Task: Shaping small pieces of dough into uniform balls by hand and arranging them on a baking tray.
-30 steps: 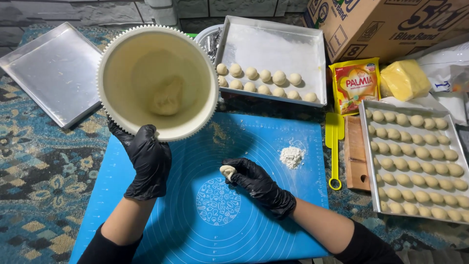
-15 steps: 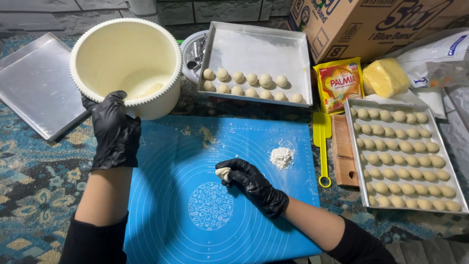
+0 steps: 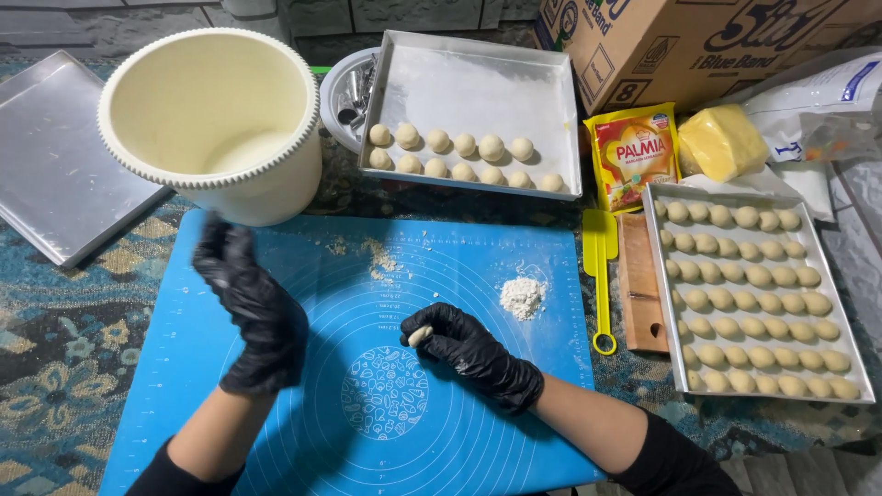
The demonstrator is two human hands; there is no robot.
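Right hand [image 3: 473, 354], black-gloved, pinches a small dough piece [image 3: 420, 335] over the blue mat [image 3: 303, 441], near the flour heap [image 3: 522, 297] for dusting. Left hand [image 3: 250, 308] hovers slack, holding nothing, beneath the cream bucket [image 3: 213, 124]. Far tray [image 3: 478, 87] holds two rows of balls; right tray [image 3: 758, 294] is filled.

Bright, even light falls from above with soft shadows. The black-gloved left hand [image 3: 250, 312] is motion-blurred; the shiny metal baking tray [image 3: 46, 147] at upper left glares faintly.
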